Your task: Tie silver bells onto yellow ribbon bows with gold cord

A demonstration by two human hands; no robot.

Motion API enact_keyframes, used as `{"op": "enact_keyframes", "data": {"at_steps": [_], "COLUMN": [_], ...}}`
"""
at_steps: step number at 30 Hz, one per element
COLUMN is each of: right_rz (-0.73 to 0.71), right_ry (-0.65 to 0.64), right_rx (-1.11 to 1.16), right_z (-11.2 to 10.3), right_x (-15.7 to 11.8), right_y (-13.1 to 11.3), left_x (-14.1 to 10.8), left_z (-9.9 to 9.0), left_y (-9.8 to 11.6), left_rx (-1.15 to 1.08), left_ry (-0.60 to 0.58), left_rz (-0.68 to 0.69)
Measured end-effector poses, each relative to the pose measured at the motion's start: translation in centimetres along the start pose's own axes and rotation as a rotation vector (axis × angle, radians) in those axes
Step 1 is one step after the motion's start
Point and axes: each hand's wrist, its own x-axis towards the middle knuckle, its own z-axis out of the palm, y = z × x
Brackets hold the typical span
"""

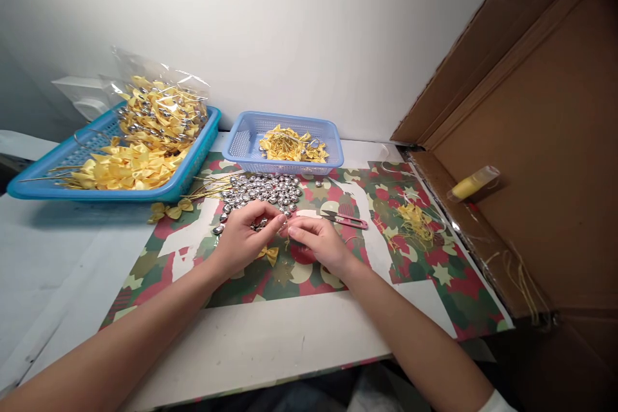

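1. Both hands were held together over the worktop (pixel 299 335), with fingertips nearly meeting near the middle of the patterned sheet (pixel 284 274).
2. Left hand (pixel 248 233): thumb and forefinger were curled inward to a pinch; whether anything was gripped could not be told, the tips being too small in view.
3. Right hand (pixel 319 241): thumb and forefinger were likewise bent toward the left fingertips; a hold on any small item could not be confirmed.
4. A yellow ribbon bow (pixel 271 255) was seen on the sheet, partly hidden by the left hand, on its near side.
5. A spread of silver beads (pixel 263 190) was observed just beyond the left hand.
6. Pink-handled thread snips (pixel 351 221) were noted just beyond the right hand, blades pointed left.
7. The smaller blue basket (pixel 282 168) was placed behind the beads, and yellow bows (pixel 290 145) were contained in it.
8. In the larger blue basket (pixel 200 158), at left, loose ribbon bows (pixel 132 167) and a filled clear plastic bag (pixel 161 109) were held.
9. Yellow thread scraps (pixel 416 223) were scattered on the sheet at right, near the cardboard (pixel 531 161).
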Motion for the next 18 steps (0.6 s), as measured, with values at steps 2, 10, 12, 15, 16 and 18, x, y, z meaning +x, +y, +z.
{"op": "enact_keyframes", "data": {"at_steps": [2,10,12,15,16,18], "right_rz": [0.027,0.191,0.229,0.278,0.282,0.283], "right_ry": [-0.010,-0.037,-0.041,-0.035,-0.030,-0.036], "right_rx": [0.030,0.166,0.212,0.324,0.362,0.411], "right_z": [-0.02,0.23,0.24,0.31,0.35,0.40], "right_x": [-0.04,-0.51,-0.50,-0.40,-0.37,-0.32], "right_y": [-0.10,-0.53,-0.55,-0.75,-0.84,-0.92], "left_x": [0.01,0.05,0.06,0.05,0.04,0.02], "left_z": [0.02,0.07,0.07,0.09,0.10,0.13], "left_y": [-0.04,-0.14,-0.08,-0.04,-0.05,-0.09], "left_rx": [0.001,-0.011,-0.011,-0.015,-0.017,-0.019], "left_ry": [0.007,0.045,0.047,0.040,0.036,0.032], "left_rz": [-0.005,-0.051,-0.063,-0.067,-0.065,-0.058]}}
